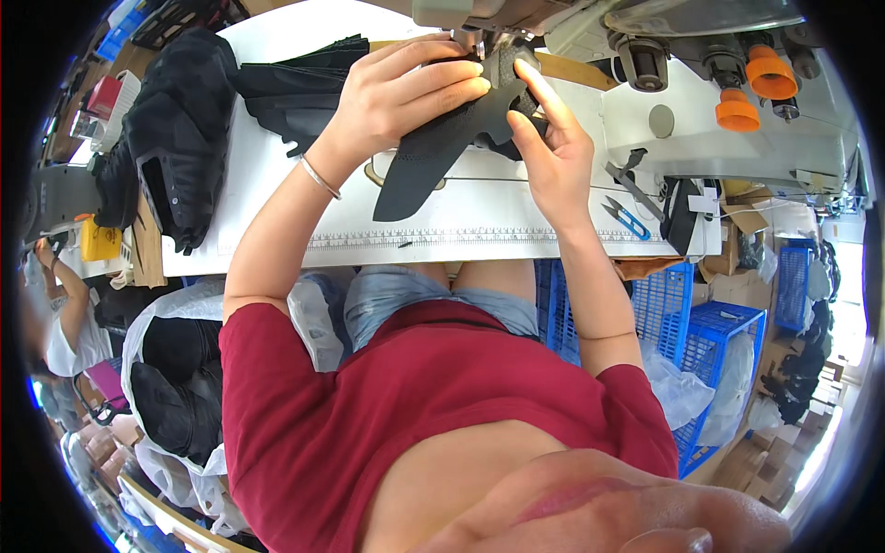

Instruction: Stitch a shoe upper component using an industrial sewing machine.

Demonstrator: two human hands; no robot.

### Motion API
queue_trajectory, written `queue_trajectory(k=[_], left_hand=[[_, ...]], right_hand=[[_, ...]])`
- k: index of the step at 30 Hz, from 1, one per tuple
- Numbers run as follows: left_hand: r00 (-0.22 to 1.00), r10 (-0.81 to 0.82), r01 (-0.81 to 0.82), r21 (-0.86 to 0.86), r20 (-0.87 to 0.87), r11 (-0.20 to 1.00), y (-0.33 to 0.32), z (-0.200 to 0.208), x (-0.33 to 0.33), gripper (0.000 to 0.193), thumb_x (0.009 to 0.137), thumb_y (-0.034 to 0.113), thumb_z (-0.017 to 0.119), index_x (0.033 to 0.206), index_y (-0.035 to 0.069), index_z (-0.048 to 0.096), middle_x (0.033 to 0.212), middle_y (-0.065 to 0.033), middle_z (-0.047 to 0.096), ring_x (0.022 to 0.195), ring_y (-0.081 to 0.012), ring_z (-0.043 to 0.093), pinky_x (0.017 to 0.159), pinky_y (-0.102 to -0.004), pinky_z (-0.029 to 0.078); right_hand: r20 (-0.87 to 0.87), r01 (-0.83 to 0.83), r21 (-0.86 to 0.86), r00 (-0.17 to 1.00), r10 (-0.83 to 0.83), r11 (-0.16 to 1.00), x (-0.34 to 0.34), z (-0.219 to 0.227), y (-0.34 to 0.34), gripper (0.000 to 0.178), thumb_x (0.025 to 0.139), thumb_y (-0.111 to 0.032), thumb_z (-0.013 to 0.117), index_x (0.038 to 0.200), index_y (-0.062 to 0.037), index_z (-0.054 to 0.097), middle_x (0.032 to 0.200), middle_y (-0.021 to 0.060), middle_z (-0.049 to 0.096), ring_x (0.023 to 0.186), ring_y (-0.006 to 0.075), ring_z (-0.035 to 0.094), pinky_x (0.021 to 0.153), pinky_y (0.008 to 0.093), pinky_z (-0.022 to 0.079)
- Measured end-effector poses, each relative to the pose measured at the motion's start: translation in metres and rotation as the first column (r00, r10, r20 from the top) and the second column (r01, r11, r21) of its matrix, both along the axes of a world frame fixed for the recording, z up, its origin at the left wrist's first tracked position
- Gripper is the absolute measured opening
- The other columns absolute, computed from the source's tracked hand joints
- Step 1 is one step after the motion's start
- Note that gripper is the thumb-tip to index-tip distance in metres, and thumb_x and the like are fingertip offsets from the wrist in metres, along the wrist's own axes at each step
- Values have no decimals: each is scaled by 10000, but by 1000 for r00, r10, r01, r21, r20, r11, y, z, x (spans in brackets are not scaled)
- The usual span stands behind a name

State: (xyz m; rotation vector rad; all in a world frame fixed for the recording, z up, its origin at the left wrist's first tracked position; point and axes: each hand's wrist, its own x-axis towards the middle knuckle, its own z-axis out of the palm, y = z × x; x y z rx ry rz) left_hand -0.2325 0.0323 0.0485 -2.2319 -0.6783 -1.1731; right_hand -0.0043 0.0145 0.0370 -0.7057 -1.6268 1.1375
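Under the sewing machine head (470, 13), a black shoe-upper piece (412, 177) lies on the white table, its long flap pointing toward me. My left hand (392, 100) rests over the piece's left side, fingers together and pressed on it close to the presser foot; its thumb is hidden. On the other side, my right hand (559, 152) holds the piece's right edge between thumb and forefinger, with the remaining fingers partly hidden. A grey textured part (505, 66) of the piece shows between the hands. The needle tip cannot be made out.
Stacked black cut pieces (295, 97) and a heap of black uppers (180, 129) lie left. Blue thread snips (629, 219) are at right, beyond a ruler strip (433, 238) along the front edge. Orange-capped thread holders (770, 72) stand far right. Blue crates (719, 332) stand below.
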Motion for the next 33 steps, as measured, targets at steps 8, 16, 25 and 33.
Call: queue_trajectory(k=[8, 16, 25, 33], left_hand=[[1000, -9, 8, -155, -10, 988, -4, 9, -7, 370, 713, 134, 721, 1080, 94, 747, 1092, -18, 695, 1086, -231, 678, 894, -375, 583], [969, -145, 19, -525, -200, 851, -23, 65, -23, 397, 779, 18, 692, 1175, 34, 723, 1215, -128, 684, 1116, -330, 657, 985, -407, 539], [932, 356, -361, -123, -64, 924, -51, 14, 52, 322, 750, 106, 718, 1066, 44, 708, 1038, -49, 626, 1002, -246, 650, 876, -391, 582], [875, 478, -475, -52, 80, 878, -46, -6, 70, 295, 735, 103, 712, 1024, 60, 750, 1027, -50, 659, 1033, -272, 662, 920, -440, 578]], right_hand=[[-13, -3, 33, 1000, 3, 999, -5, -1, 8, 538, 1004, -68, 636, 1504, 30, 465, 1356, 143, 615, 1145, 139, 615, 1008, 278, 492], [330, 30, -126, 944, 14, 992, 13, 22, 15, 549, 1001, -78, 636, 1519, -13, 466, 1128, 64, 701, 960, 75, 633, 851, 222, 508], [-130, -5, -44, 992, -1, 999, 0, -13, 10, 598, 985, -16, 638, 1543, -43, 424, 1112, 85, 718, 979, 77, 643, 824, 223, 514], [-155, 36, -27, 987, -40, 999, -1, -16, 7, 430, 981, -13, 649, 1390, -35, 517, 1077, 94, 740, 1007, 112, 691, 862, 244, 540]])
